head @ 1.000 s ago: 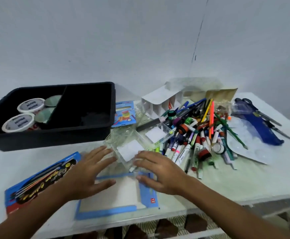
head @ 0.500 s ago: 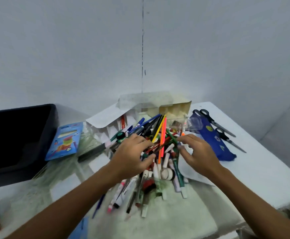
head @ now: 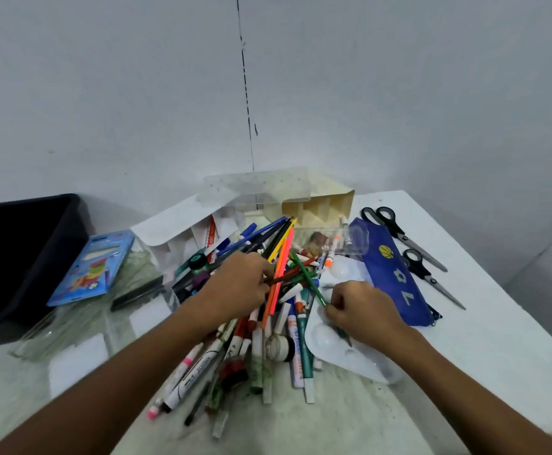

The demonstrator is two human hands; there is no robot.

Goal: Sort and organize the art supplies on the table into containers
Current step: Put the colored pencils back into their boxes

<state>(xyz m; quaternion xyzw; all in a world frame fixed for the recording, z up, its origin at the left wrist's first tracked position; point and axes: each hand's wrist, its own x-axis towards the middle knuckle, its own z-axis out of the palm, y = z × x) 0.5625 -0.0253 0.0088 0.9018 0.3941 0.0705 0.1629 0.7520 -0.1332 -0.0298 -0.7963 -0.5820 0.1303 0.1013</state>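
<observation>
Half a second ago both hands hovered over the pen pile (head: 251,310) at frame centre. Now the right hand (head: 360,311) pinches a green pencil (head: 307,279), and the left hand (head: 238,287) curls around a brown one (head: 284,280). Sorting begins; the black bin (head: 25,257) waits at left.

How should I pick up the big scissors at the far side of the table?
Take the big scissors by the black loop handles, coming from above. They lie flat on the white table with handles toward the wall and blades pointing toward you and right, so the handles keep fingers off the sharp part.
</observation>
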